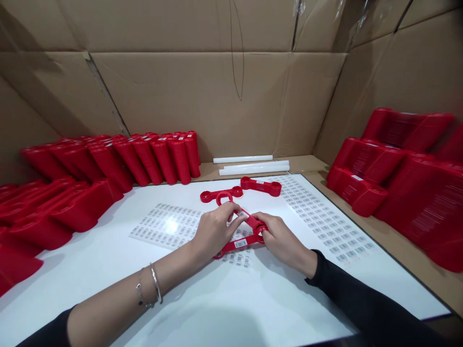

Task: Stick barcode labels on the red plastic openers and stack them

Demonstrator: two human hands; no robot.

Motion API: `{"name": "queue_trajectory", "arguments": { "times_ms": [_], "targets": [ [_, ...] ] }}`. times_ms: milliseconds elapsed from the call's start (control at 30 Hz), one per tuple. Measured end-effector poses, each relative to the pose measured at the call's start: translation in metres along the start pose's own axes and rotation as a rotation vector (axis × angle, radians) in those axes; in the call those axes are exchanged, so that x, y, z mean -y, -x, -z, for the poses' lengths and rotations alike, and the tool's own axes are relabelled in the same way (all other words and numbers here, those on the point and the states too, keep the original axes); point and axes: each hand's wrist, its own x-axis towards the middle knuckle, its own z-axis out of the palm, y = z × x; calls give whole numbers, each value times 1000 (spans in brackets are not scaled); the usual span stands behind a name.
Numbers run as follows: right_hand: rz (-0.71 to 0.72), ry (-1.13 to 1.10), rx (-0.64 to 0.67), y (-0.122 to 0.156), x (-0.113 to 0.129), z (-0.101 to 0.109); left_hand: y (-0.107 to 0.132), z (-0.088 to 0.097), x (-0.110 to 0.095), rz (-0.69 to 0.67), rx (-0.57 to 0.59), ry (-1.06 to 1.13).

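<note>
A red plastic piece with a ring at each end point(252, 221) is tilted between my hands. My right hand point(280, 236) grips its near ring end, fingers closed. The thumb and fingers of my left hand point(216, 224) are closed on its bar, at a small white barcode label point(243, 215). Just below lies a second red piece point(231, 246) with a barcode label; my left hand partly hides it, and its right end is close to my right fingers. Beyond my hands, two more red pieces, one at left point(221, 193) and one at right point(261, 186), rest on the white tabletop point(173, 294).
Barcode sticker sheets lie at left point(162, 225) and right point(321, 217). Stacked red pieces stand at the left point(119, 161) and right point(408, 193). White rolls point(253, 167) lie along the back, before a cardboard wall point(188, 91). A thin wire loop point(241, 96) hangs there.
</note>
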Motion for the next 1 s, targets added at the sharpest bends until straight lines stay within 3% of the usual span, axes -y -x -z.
{"name": "queue_trajectory", "arguments": {
  "times_ms": [100,200,400,533,700,900,1000],
  "targets": [
    [10,-7,-9,0,-1,0,-3,5,1,-134,-27,-156],
    [17,-10,-13,0,-1,-1,-7,11,3,-230,-131,-267],
    [16,-26,19,1,4,-1,-12,11,13,-115,-94,-102],
    [9,-56,9,1,5,2,-14,13,21,-37,-173,46],
    [4,-5,-40,0,-2,7,-14,15,23,64,-192,294],
    [-4,-22,-86,-4,-9,14,-11,9,26,-9,-222,379],
    [-35,1,-130,-5,-10,18,-9,9,27,-47,-98,313]
  ]
}}
